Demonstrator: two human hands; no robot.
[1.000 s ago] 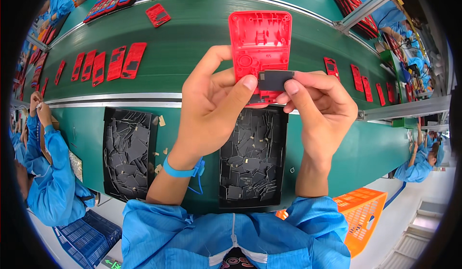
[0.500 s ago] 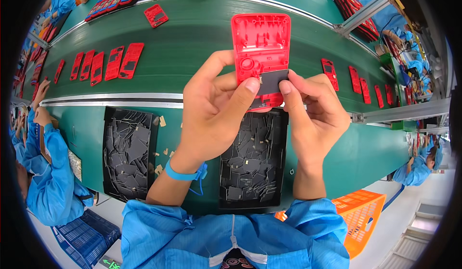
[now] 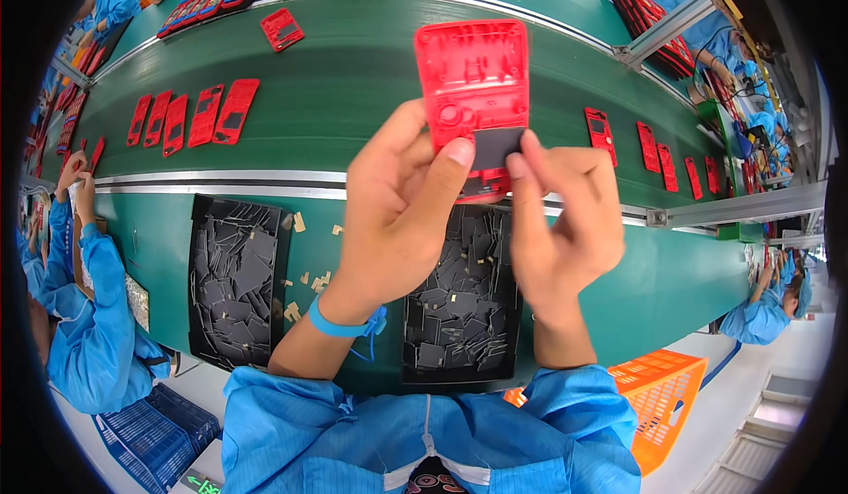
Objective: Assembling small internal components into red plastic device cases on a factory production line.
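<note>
Now, well left of the red shell [image 3: 473,75], a co-worker [image 3: 97,317] in a blue smock is at the green counter [image 3: 654,264]. Nearer, though also left of the shell, red casings [image 3: 175,126] lie spaced out on a green belt [image 3: 371,61], and a black tray [image 3: 277,269] brims with dark pieces, tan scraps [image 3: 292,311] just beside it. The left hand [image 3: 397,207] is closed round the shell, thumb over its left edge, fingers behind. Inside the shell's lower half lies a dark panel [image 3: 496,150]; a second ago it jutted past the right edge, a shift that apparently moves the work from lining up to settling in place. Below the shell stands a second black tray [image 3: 459,376]. At its right edge, the right hand [image 3: 570,238] has thumb and forefinger slightly parted beside the panel; whether they grip it cannot be told. Farther right of the shell, more casings dot the belt.
</note>
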